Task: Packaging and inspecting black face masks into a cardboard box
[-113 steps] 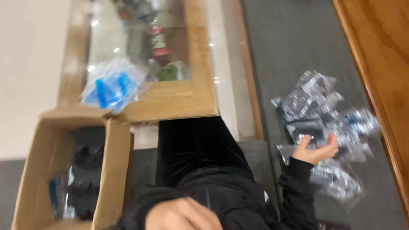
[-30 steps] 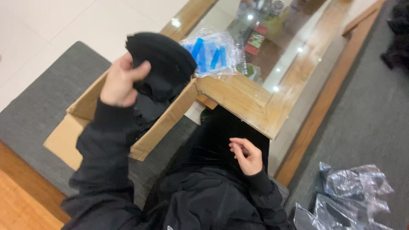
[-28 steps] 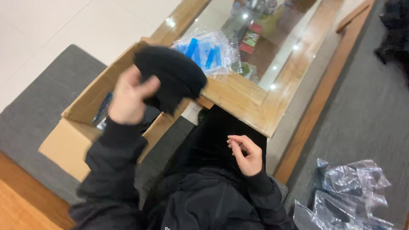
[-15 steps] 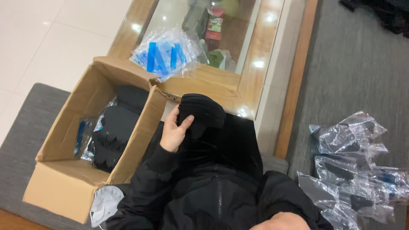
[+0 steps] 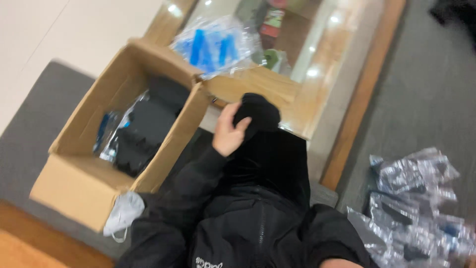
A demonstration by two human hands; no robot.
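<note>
My left hand (image 5: 229, 134) grips a black fabric item (image 5: 258, 113) and holds it over my lap, just right of the open cardboard box (image 5: 74, 183). Inside the box lie more black items (image 5: 144, 129) in clear bags with blue parts. My right hand is out of the picture; only a dark sleeve (image 5: 332, 243) shows at the bottom edge.
A wood-framed glass table (image 5: 277, 94) stands ahead, with a clear bag of blue pieces (image 5: 215, 44) on its near corner. A heap of clear plastic bags (image 5: 421, 198) lies on the grey carpet to the right. A white face mask (image 5: 124, 213) sits beside the box.
My left hand lifted the black item out of the box and brought it right and down to my lap. My right hand dropped out of view. The view has swung left.
</note>
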